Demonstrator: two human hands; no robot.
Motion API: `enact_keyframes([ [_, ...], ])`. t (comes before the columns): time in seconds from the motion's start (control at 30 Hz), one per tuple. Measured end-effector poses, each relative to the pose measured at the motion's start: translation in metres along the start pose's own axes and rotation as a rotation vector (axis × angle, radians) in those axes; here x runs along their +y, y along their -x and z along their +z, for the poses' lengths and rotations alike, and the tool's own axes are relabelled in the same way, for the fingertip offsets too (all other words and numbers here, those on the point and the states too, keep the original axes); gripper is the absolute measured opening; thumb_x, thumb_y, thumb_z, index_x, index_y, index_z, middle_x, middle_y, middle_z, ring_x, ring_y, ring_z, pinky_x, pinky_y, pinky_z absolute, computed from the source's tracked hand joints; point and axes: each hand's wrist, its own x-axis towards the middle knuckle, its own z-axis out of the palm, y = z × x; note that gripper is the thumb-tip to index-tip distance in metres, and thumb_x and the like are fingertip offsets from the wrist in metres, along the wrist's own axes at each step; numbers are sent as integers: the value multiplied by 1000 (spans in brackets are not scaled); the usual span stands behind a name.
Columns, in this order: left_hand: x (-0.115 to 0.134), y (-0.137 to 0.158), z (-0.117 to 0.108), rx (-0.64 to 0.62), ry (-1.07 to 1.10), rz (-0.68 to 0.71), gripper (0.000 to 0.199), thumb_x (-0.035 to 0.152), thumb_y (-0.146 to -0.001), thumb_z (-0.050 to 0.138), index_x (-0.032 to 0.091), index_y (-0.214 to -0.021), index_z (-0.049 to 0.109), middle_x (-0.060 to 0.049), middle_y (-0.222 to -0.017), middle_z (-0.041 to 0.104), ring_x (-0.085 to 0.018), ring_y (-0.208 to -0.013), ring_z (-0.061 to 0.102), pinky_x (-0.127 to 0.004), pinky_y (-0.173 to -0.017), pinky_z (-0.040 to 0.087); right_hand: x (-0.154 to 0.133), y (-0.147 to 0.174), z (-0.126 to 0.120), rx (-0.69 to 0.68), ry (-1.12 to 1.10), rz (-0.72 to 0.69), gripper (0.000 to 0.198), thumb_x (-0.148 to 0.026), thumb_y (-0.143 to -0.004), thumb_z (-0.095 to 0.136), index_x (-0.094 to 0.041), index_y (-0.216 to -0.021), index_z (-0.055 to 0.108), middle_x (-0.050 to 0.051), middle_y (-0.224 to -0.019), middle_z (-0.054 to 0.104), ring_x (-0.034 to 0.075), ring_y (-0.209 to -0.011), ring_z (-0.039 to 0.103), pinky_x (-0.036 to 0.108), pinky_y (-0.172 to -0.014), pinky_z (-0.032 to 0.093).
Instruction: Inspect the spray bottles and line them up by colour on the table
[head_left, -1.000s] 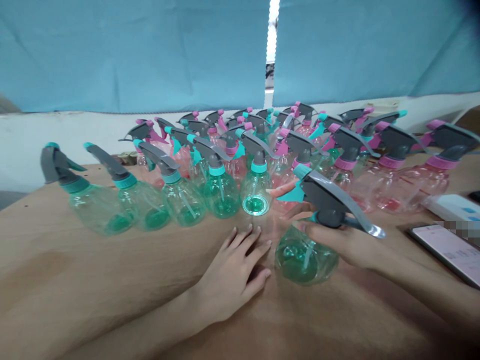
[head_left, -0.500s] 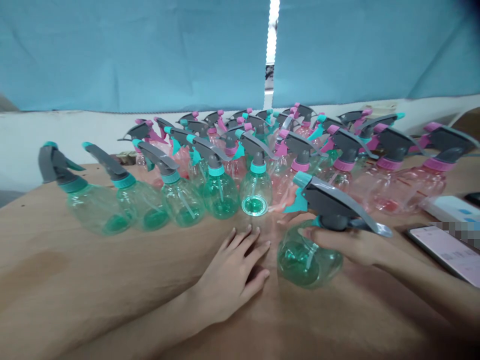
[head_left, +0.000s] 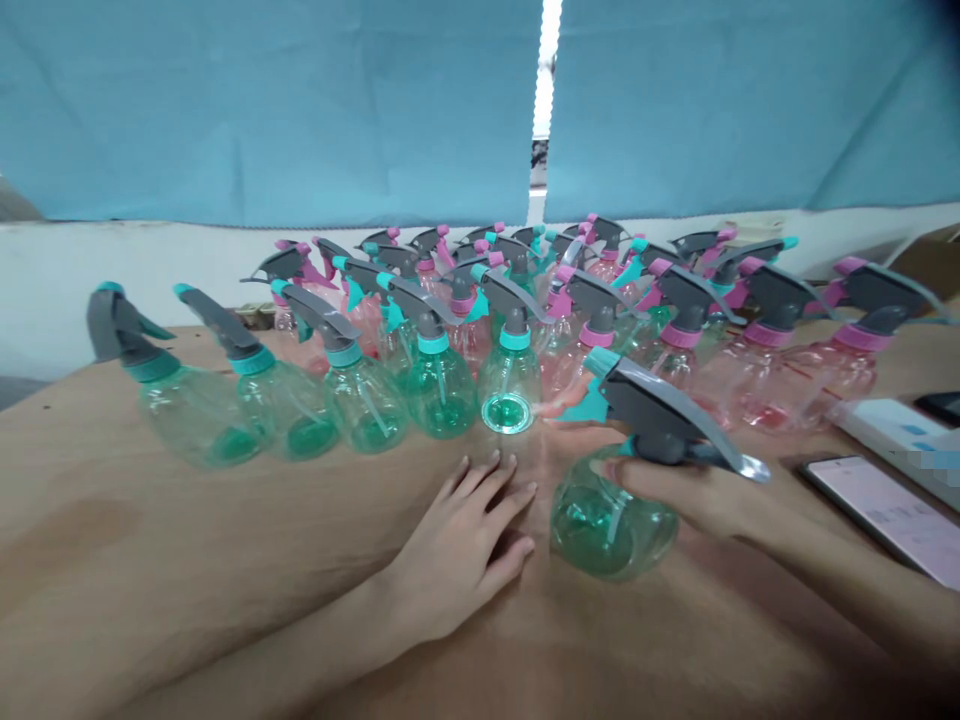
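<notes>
My right hand (head_left: 679, 490) is wrapped round the neck of a clear green spray bottle (head_left: 611, 530) with a grey trigger head and teal nozzle. The bottle stands at the right of centre, its nozzle pointing left; some of my fingers are hidden behind it. My left hand (head_left: 469, 530) lies flat on the wooden table (head_left: 225, 570) with its fingers spread, holding nothing. Just beyond its fingertips is a green spray bottle (head_left: 511, 385) in the front row, and another green spray bottle (head_left: 442, 390) stands to the left of that one.
Several green and pink spray bottles (head_left: 679, 345) crowd the back of the table in rows. At the right lie a phone (head_left: 885, 515) with a lit screen and a white box (head_left: 892, 440). Behind the bottles hangs a blue cloth (head_left: 300, 110) over a white wall.
The view has shifted slightly, so things at the right appear a little further left. My right hand keeps its hold on the spray bottle, and my left hand stays flat.
</notes>
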Motion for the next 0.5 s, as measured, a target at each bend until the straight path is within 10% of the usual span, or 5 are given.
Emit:
enact_keyframes([
  [0.27, 4, 4, -5, 38, 159, -2, 54, 48, -97, 45, 18, -141, 37, -12, -145, 41, -28, -134, 35, -48, -109, 27, -6, 1, 13, -69, -171, -30, 50, -17, -73, 50, -28, -121, 60, -1, -66, 63, 15, -46, 54, 30, -49, 49],
  [0.5, 16, 21, -24, 106, 308, -17, 62, 52, -93, 51, 16, -140, 32, -15, -137, 47, -30, -125, 45, -47, -103, 35, -23, -5, 36, -70, -237, -189, 48, -13, -74, 53, -30, -119, 59, 0, -82, 68, 20, -90, 66, 36, -84, 53],
])
